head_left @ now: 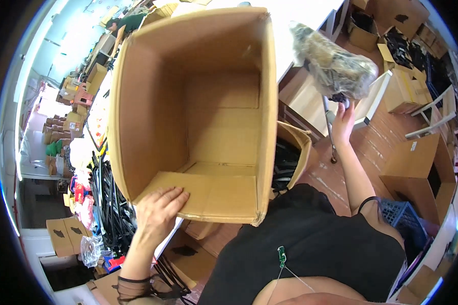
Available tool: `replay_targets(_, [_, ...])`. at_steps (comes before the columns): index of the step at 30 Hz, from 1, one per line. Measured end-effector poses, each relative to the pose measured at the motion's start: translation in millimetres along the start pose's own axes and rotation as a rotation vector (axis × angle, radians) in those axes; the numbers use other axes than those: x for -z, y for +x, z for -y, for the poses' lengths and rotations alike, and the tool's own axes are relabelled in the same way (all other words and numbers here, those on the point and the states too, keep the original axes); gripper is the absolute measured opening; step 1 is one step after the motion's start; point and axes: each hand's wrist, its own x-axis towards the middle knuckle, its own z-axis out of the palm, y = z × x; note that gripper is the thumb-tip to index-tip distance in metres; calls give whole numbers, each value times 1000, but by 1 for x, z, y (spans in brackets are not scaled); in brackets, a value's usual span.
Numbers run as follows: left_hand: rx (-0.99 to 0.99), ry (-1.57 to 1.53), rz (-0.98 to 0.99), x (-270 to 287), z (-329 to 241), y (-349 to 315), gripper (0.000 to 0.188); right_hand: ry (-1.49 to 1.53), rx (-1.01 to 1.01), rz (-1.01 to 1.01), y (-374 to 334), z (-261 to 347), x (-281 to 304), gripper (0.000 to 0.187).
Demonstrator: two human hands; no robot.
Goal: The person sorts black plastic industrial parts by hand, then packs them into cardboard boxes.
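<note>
The left hand (158, 211) lies at about seven o'clock in the view, palm flat and fingers spread on the near inner flap of a large open cardboard box (193, 112), pressing on it rather than curling around anything. The box fills the centre and upper left, tipped so its bare brown inside faces the camera, and it sits on a white table (300, 20) whose top runs off toward twelve o'clock.

The right hand (342, 119) is raised at about two o'clock, fingers closed around the bottom of a clear plastic bag (331, 61) stuffed with dark parts, which it holds up above the wooden floor (371, 147). The bag hangs just to the right of the box's rim, apart from it.

At three o'clock of the box, a smaller carton (295, 147) holds black items. At four o'clock a blue plastic crate (404, 216) stands on the floor.
</note>
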Motion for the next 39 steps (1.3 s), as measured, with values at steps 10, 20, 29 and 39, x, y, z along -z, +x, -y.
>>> replay_targets(10, [-405, 31, -225, 20, 8, 174, 21, 82, 42, -477, -75, -69, 101, 8])
replay_targets(20, [-742, -6, -207, -64, -47, 382, 9, 66, -36, -577, -102, -56, 173, 27])
replay_targets(29, [-478, 110, -7, -239, -92, 460, 32, 107, 48, -533, -133, -40, 191, 29])
replay_targets(39, [-462, -387, 65, -277, -103, 252, 59, -201, 6, -247, -138, -76, 177, 19])
